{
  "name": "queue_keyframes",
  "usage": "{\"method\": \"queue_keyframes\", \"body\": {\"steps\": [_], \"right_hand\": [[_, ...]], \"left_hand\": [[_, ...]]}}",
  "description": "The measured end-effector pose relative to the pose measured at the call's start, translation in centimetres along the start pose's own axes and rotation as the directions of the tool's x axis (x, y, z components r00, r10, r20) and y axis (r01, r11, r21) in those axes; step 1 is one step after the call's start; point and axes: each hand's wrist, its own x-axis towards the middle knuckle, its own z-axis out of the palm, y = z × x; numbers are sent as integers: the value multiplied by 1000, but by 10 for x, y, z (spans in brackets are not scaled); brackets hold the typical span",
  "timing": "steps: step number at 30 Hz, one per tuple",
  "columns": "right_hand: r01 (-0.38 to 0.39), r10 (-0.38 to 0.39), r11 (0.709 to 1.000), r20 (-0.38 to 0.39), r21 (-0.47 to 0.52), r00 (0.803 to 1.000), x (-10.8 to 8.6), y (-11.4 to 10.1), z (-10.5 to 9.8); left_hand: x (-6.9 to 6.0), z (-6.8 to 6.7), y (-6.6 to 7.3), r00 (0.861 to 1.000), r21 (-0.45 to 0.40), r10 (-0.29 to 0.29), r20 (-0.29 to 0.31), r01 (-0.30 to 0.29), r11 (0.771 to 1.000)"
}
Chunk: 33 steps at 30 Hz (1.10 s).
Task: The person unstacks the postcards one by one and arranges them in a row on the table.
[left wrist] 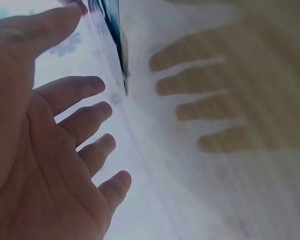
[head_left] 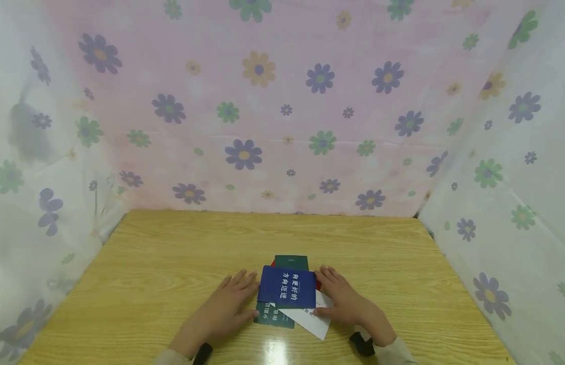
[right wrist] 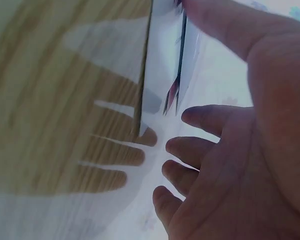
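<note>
The blue card [head_left: 287, 287] topped a loose pile on your desk [head_left: 196, 243], toward the near edge — midway between the sides; green card ends [head_left: 274, 317] stuck out beneath toward the far and near edges, a white card [head_left: 312, 323] toward the near right corner; your left hand [head_left: 225, 306], fingers extended and apart, lay beside the pile's left; your right hand [head_left: 346, 301] — fingers extended, slightly apart — had its thumb over the white card.

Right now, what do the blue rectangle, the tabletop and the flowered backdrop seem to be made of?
Blue rectangle: probably smooth paper or card, from its crisp edges. Tabletop: glossy wood or laminate, from its grain and bright reflection. Flowered backdrop: perhaps plastic or fabric, from its creases; finish unclear.
</note>
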Motion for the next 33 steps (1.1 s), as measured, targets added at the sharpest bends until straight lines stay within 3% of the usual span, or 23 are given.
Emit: {"method": "queue_keyframes", "body": {"steps": [7,14,22,33], "right_hand": [[41,-42,999,-16,-15,999,6,9,-4],[-7,7,1000,-11,14,1000,14,11,-5],[16,-15,999,-29,49,999,21,11,-4],[73,-78,996,-95,-50,992,22,11,-3]], "left_hand": [[20,-7,-17,999,-18,-11,46,12,1000],[35,-7,-28,993,-79,-50,105,58,995],[37,-8,-27,990,-117,-78,121,93,989],[36,-10,-26,990,-100,-108,94,118,988]]}}
